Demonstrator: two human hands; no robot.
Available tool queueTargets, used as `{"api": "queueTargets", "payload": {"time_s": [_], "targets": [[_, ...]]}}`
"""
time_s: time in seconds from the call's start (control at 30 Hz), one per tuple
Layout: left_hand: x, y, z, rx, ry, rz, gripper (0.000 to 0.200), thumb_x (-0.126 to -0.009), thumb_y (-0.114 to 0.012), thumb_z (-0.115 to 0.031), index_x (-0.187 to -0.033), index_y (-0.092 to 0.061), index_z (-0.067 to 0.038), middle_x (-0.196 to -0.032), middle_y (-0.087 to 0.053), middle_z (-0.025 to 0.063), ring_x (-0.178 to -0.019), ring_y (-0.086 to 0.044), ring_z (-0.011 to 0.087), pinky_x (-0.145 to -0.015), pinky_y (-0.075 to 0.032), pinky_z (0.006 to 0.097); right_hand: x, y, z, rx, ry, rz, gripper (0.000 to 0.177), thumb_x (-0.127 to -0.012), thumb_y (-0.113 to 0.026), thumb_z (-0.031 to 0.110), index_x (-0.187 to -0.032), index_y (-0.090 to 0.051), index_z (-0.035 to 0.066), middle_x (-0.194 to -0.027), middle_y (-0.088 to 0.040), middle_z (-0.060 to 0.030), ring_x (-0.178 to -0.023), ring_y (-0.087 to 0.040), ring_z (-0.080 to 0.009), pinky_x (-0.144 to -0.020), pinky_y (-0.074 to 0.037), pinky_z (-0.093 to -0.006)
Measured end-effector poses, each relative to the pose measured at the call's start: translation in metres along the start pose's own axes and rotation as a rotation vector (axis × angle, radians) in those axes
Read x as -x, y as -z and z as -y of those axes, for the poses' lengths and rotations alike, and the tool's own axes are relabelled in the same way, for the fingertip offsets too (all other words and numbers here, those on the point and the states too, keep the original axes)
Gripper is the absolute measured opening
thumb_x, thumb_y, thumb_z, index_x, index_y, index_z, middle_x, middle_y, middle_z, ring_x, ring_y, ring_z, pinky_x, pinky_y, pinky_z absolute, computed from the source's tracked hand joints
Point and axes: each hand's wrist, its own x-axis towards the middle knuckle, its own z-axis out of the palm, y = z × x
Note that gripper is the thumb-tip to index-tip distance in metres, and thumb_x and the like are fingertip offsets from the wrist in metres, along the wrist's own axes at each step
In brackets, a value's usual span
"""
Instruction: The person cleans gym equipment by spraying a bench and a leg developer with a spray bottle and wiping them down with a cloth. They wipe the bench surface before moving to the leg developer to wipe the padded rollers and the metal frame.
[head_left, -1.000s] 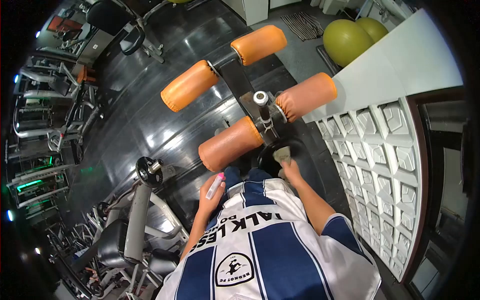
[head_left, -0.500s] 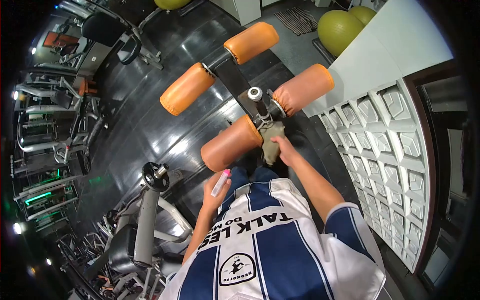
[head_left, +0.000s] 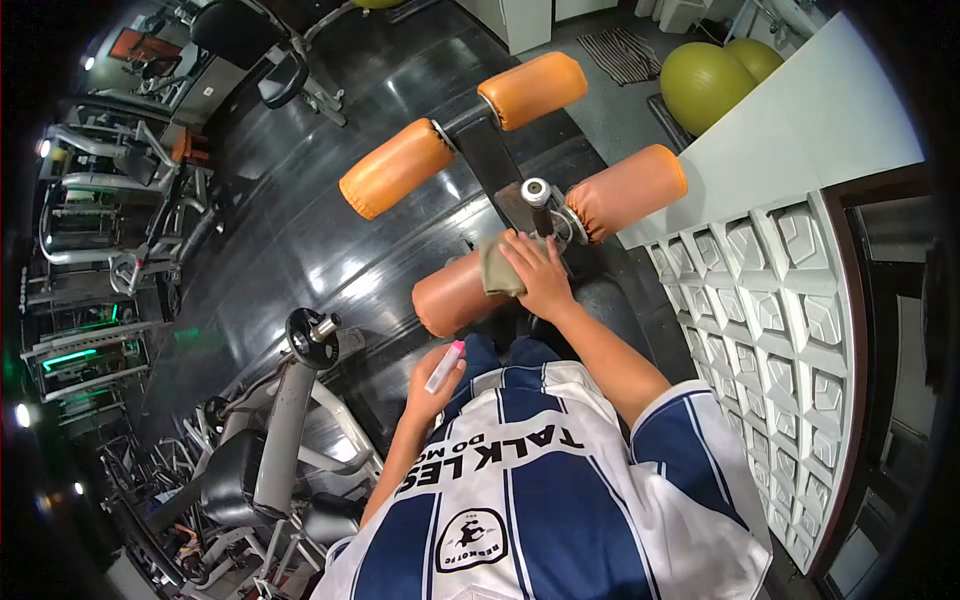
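Observation:
Under my right hand (head_left: 538,277) is a folded olive-grey cloth (head_left: 497,272), pressed against the near brown foam roller pad (head_left: 450,297). The fingers reach over the cloth's upper edge and hold it to the pad. My left hand (head_left: 432,385) is closed around a small translucent bottle with a pink cap (head_left: 446,368), held low in front of the striped shirt. Just beyond the right hand a metal post with a round silver end (head_left: 536,192) stands between the near pad and the right brown pad (head_left: 630,190).
Two orange roller pads (head_left: 397,167) sit farther out on the same black frame. A grey machine arm with a weight plate (head_left: 312,338) stands at left. To the right are a white textured wall panel (head_left: 765,330) and green exercise balls (head_left: 707,88). Black flooring (head_left: 290,220) lies beyond.
My right hand has moved left with the cloth, from beside the near pad's inner end onto the pad, its fingers now laid over it. My left hand still holds the bottle.

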Motion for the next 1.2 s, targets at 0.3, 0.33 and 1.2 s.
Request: {"api": "queueTargets", "payload": {"time_s": [0.3,0.33,1.2], "targets": [[0.022,0.011,0.022,0.001,0.080,-0.075,0.029,-0.088,-0.066,-0.019,-0.108,-0.066,0.001,-0.097,-0.070,0.0157,-0.092,-0.068,0.0270,-0.083,-0.051,0.0353,0.092,-0.010,-0.017,-0.507,-0.712,0.321,0.068,-0.073,-0.049,-0.007,-0.138,-0.051,0.011,-0.146,-0.045,-0.0193,-0.131,-0.047,-0.0345,-0.108,-0.038,-0.0360],[0.025,0.010,0.026,0.037,0.098,-0.084,0.030,-0.088,-0.066,-0.020,-0.108,-0.066,0.002,-0.097,-0.070,0.0156,-0.092,-0.067,0.0263,-0.083,-0.051,0.0344,0.101,-0.012,-0.020,-0.506,-0.696,0.326,0.068,-0.073,-0.049,-0.007,-0.138,-0.051,0.011,-0.146,-0.045,-0.0193,-0.131,-0.047,-0.0345,-0.108,-0.038,-0.0360],[0.030,0.078,0.064,0.157,0.208,-0.327,0.028,-0.091,-0.063,-0.029,-0.081,-0.064,-0.002,-0.064,-0.060,0.0075,-0.060,-0.060,0.0181,-0.058,-0.047,0.0325,0.043,-0.006,-0.017,-0.436,-0.665,-0.261,0.033,-0.086,-0.053,0.007,-0.117,-0.061,-0.002,-0.108,-0.067,-0.0246,-0.105,-0.063,-0.0396,-0.092,-0.047,-0.0411]]}}
